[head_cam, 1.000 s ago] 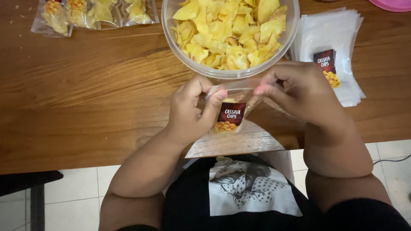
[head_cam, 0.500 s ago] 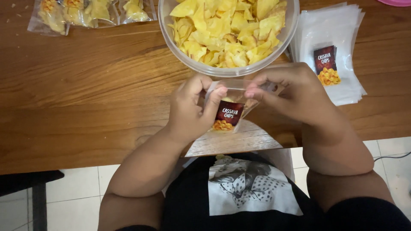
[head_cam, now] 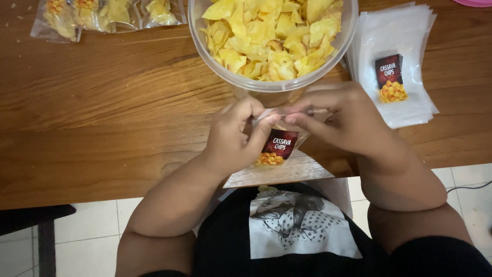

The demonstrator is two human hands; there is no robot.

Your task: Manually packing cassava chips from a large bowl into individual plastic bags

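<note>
a small clear pouch (head_cam: pixel 279 141) with a dark label is pinched at its mouth by the left hand (head_cam: pixel 233 136) and right hand (head_cam: pixel 348 120), both grips closed on it — just below the tub of yellow chips (head_cam: pixel 271 41), over the desk (head_cam: pixel 102 113) edge. the pouch's top is hidden by fingers; the tub is cut off above.

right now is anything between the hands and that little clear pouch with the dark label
Nothing visible. The left hand and right hand both pinch the top edge of the clear pouch, just in front of the bowl of yellow chips. Between the pouch mouth and the bowl there is only bare wooden table.
</note>
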